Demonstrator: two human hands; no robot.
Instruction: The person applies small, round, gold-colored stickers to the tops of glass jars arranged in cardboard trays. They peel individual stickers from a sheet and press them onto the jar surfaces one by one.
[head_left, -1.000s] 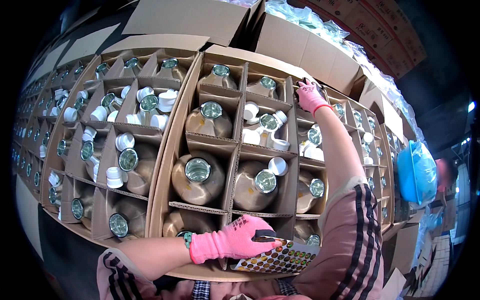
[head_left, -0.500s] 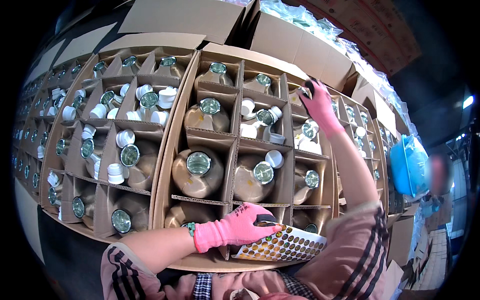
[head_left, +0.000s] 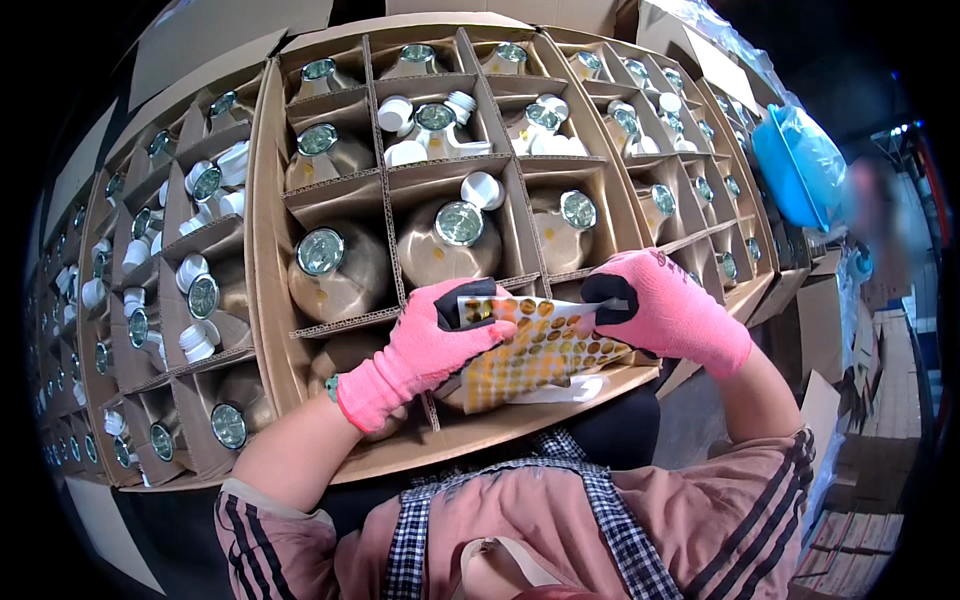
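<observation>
A sheet of round gold stickers [head_left: 540, 345] is held slanted over the near edge of a divided cardboard box. My left hand [head_left: 430, 345], in a pink glove with dark fingertips, is closed on the sheet's left side. At the sheet's upper right edge, my right hand [head_left: 670, 310] in a matching glove pinches with thumb and fingers; a single sticker between them cannot be made out. Beyond the hands, large gold-coloured bottles [head_left: 335, 275] with shiny round mouths stand one to a compartment. White caps [head_left: 482, 190] lie around some bottle necks.
Similar boxes of bottles stand on the left [head_left: 215, 330] and right [head_left: 655, 130], flaps raised. A blue plastic basin [head_left: 790, 165] with clear plastic is at the far right, beside a blurred person [head_left: 880, 230]. Flattened cardboard [head_left: 850, 545] is stacked at the lower right.
My right hand has come back from a far bottle to the sticker sheet's right edge. The left hand has raised the sheet, and the view has shifted to the right.
</observation>
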